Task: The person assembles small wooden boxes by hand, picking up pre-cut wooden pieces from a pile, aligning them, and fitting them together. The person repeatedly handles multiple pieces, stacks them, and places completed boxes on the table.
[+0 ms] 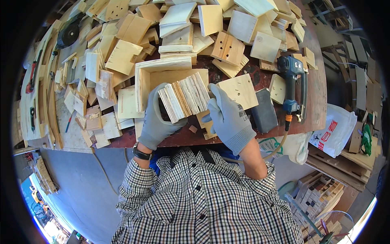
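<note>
A stack of thin wooden pieces (185,98) is held on edge above the bench (280,132), near the middle of its near edge, tilted so that its right end sits farther from that edge than its left. The left hand (156,116), in a grey glove, is curled firmly around the stack's left end, part of the glove reaching under the near side and part behind. Its wrist, with a black watch (142,153), stands nearly straight over the near edge. The right hand (231,120), also gloved, comes in aslant from the right, its back turned upward. The upper finger points away from the body along the stack's right end, while another digit juts leftward below it, with a gap between them; whether this hand grips or merely rests there, I cannot tell. Both forearms show bare skin between glove and checked sleeve.

Just behind the stack stands an open wooden box (141,87). A holed board (239,90) lies right of it, then a dark block (265,112) near the near edge. A nail gun (290,79) lies by the bench's right edge. Loose wood blocks (176,34) crowd the far edge.
</note>
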Demonstrator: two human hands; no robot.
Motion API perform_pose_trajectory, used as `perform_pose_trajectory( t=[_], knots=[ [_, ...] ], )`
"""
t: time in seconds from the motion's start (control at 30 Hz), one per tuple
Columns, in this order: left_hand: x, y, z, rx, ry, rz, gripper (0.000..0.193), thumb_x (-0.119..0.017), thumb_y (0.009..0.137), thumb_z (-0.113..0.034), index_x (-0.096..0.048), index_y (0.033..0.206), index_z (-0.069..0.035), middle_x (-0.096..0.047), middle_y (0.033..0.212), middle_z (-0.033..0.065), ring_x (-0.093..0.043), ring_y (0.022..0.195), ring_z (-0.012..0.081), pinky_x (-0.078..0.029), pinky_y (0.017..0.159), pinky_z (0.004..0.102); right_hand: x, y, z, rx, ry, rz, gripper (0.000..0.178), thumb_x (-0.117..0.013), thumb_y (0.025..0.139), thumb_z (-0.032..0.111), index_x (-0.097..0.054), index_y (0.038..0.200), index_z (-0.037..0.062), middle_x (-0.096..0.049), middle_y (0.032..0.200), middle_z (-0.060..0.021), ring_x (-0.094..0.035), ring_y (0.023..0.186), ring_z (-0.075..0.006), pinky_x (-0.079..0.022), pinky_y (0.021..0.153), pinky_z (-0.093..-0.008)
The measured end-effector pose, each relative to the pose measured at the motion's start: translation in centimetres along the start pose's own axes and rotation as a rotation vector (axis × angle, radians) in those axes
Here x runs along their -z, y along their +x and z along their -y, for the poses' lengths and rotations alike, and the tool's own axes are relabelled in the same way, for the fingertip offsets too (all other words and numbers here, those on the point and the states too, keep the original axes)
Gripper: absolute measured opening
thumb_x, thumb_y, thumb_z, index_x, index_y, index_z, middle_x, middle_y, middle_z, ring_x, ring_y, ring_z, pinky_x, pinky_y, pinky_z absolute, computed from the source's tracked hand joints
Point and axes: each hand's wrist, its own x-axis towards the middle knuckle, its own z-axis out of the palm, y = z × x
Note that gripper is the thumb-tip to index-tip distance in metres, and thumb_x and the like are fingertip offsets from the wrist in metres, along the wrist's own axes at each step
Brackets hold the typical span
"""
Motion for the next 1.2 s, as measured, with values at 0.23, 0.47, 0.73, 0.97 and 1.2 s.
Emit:
perform_pose_trajectory(
  t=[0.23, 0.47, 0.73, 0.97, 1.2],
  knots=[
    [0.1, -0.1, 0.0, 0.027, -0.027, 0.006, 0.101, -0.095, 0.065, -0.022, -0.044, 0.149, -0.003, -0.053, 0.142, 0.0163, -0.056, 0.131, 0.0351, -0.047, 0.114, 0.0439, 0.6, -0.5, 3.4, -0.060, -0.051, 0.054, 0.076, -0.066, 0.101, 0.044, -0.042, 0.149, -0.0101, -0.066, 0.124, -0.0282, -0.074, 0.104, -0.0317, -0.058, 0.093, -0.0414],
    [0.1, 0.0, -0.4, 0.051, -0.080, 0.016, 0.098, -0.093, 0.069, -0.026, -0.043, 0.150, -0.003, -0.053, 0.144, 0.0158, -0.055, 0.134, 0.0339, -0.045, 0.116, 0.0439, 2.1, 0.1, 2.8, -0.094, -0.061, 0.063, 0.082, -0.070, 0.098, 0.044, -0.041, 0.153, -0.0087, -0.067, 0.125, -0.0259, -0.074, 0.098, -0.0264, -0.058, 0.089, -0.0378],
    [-0.1, -0.1, -0.2, 0.065, -0.141, 0.012, 0.099, -0.095, 0.069, -0.029, -0.044, 0.150, -0.003, -0.054, 0.144, 0.0162, -0.056, 0.133, 0.0329, -0.046, 0.114, 0.0434, 3.7, 1.0, 2.4, -0.062, 0.023, -0.068, 0.064, -0.068, 0.101, 0.038, -0.052, 0.149, -0.0028, -0.071, 0.127, -0.0224, -0.071, 0.091, -0.0270, -0.057, 0.089, -0.0371],
    [0.6, -0.1, -0.8, 0.093, -0.166, 0.024, 0.104, -0.096, 0.068, -0.030, -0.042, 0.152, -0.002, -0.053, 0.147, 0.0198, -0.054, 0.138, 0.0359, -0.044, 0.116, 0.0439, 2.4, 0.8, 2.3, -0.004, -0.002, -0.063, 0.059, -0.072, 0.100, 0.025, -0.052, 0.150, 0.0001, -0.072, 0.127, -0.0192, -0.069, 0.086, -0.0176, -0.057, 0.080, -0.0326],
    [0.7, -0.4, -0.3, 0.058, -0.200, 0.011, 0.106, -0.093, 0.072, -0.030, -0.038, 0.157, -0.004, -0.048, 0.153, 0.0210, -0.049, 0.143, 0.0392, -0.043, 0.118, 0.0448, 1.0, 1.9, 7.9, 0.272, -0.420, -0.407, 0.049, -0.075, 0.098, 0.026, -0.063, 0.138, 0.0013, -0.075, 0.109, -0.0142, -0.068, 0.074, -0.0187, -0.055, 0.066, -0.0324]
  ],
)
